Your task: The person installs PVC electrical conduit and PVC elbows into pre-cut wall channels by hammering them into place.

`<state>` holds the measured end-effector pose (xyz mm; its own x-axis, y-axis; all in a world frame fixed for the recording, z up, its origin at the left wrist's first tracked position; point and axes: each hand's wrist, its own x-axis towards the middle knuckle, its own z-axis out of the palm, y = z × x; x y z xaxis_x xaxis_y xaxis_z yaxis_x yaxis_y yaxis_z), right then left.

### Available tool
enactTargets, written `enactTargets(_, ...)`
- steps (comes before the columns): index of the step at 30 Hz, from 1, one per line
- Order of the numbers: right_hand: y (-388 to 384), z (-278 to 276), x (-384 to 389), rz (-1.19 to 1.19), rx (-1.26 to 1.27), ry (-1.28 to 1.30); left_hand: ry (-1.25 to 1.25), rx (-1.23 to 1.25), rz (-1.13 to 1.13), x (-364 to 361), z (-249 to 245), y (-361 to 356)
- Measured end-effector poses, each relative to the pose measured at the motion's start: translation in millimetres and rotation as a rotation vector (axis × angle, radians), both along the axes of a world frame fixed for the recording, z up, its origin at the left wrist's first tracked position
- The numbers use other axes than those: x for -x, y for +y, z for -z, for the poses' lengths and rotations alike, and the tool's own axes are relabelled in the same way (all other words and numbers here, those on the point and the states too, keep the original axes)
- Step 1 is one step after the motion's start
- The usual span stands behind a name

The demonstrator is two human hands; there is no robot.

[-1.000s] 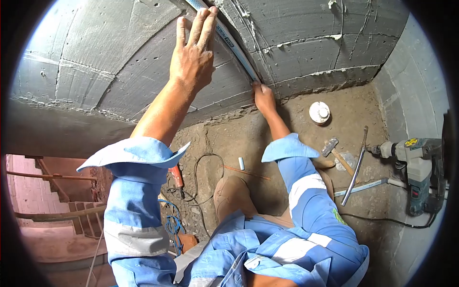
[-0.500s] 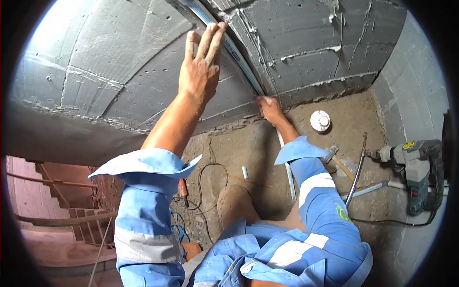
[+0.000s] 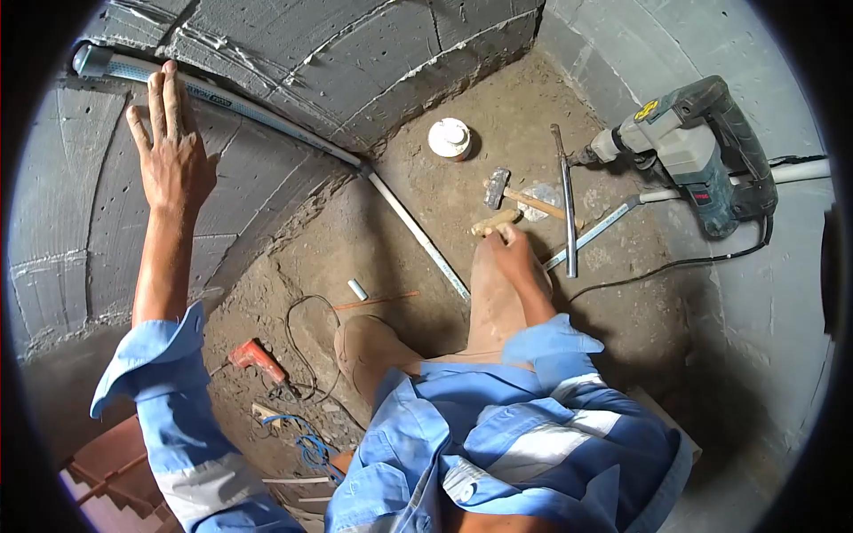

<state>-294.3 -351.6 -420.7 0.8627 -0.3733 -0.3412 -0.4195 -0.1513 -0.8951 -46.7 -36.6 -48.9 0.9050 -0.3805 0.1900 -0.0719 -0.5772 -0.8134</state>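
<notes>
Left hand [image 3: 173, 155] is up on the grey block wall [image 3: 71, 231], palm flat, fingers spread and straight, and the fingertips sit right on the white pipe [image 3: 418, 235] near its top end, gripping nothing. That pipe lies in a chase cut into the wall, drops to the corner, then runs on across the dirt floor towards the person's boot [image 3: 369, 342]. Right hand [image 3: 514, 258] is low, to the right of the pipe's floor run, fingers curled down onto a short tan wooden piece [image 3: 490, 224]; whether the grasp has closed on it cannot be told. Just beyond that piece lies a hammer [image 3: 498, 188], and further right of the pipe are a steel bar [image 3: 565, 200] and the rotary hammer drill [image 3: 697, 147], its cord trailing over the floor. A white round cap [image 3: 449, 138] sits beyond the pipe's bend. Left of the floor run: a small pipe offcut [image 3: 357, 289] close by, and a red tool [image 3: 253, 355] well apart.
</notes>
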Motion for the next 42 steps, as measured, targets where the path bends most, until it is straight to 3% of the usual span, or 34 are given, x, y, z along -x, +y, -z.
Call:
enactTargets(1,-10,-6,-8,-0.030,0.229,0.010,0.025,-0.008,-0.033,3,-5,-6)
enactTargets(5,-47,35,-40,0.008,0.366,0.094,0.053,0.028,-0.067,9,-8,-12)
enactTargets(7,-64,35,-56,-0.050,0.622,0.234,0.067,0.005,-0.106,7,-9,-16)
enactTargets(8,-71,36,-59,-0.065,0.616,0.227,0.099,-0.024,-0.178,8,-10,-20)
enactTargets(10,-83,36,-61,-0.095,0.833,0.228,0.100,-0.048,-0.205,8,-12,-28)
enactTargets(12,-100,56,-59,-0.104,0.819,0.172,0.122,0.001,-0.185,11,-16,-30)
enactTargets(15,-114,37,-51,-0.249,0.885,0.341,0.138,0.038,-0.133,10,-15,-23)
enactTargets(16,-114,59,-40,-0.068,1.025,0.277,0.125,-0.011,-0.148,9,-15,-23)
enactTargets(17,-117,44,-41,-0.074,1.012,0.434,0.119,-0.043,-0.172,8,-14,-21)
enactTargets(21,-142,61,-33,0.082,0.859,0.480,0.163,-0.091,-0.269,7,-17,-23)
enactTargets(24,-163,75,-32,-0.028,0.863,0.463,0.067,-0.057,-0.145,3,-6,-9)
enactTargets(26,-172,86,-32,-0.074,0.836,0.458,0.118,-0.086,-0.244,6,-12,-19)
enactTargets(29,-173,73,-39,-0.044,0.690,0.629,0.075,-0.088,-0.218,7,-10,-18)
enactTargets(33,-169,96,-20,0.005,0.905,0.438,0.087,-0.071,-0.202,8,-10,-16)
enactTargets(34,-158,75,-22,0.009,0.904,0.444,0.086,-0.046,-0.201,8,-11,-16)
enactTargets(36,-131,36,-26,-0.074,0.955,0.239,0.094,-0.017,-0.185,8,-11,-18)
enactTargets(38,-125,57,-30,-0.390,0.960,0.031,0.094,-0.034,-0.229,9,-12,-20)
enactTargets(42,-101,53,-58,-0.490,0.746,0.161,0.076,-0.040,-0.219,9,-10,-19)
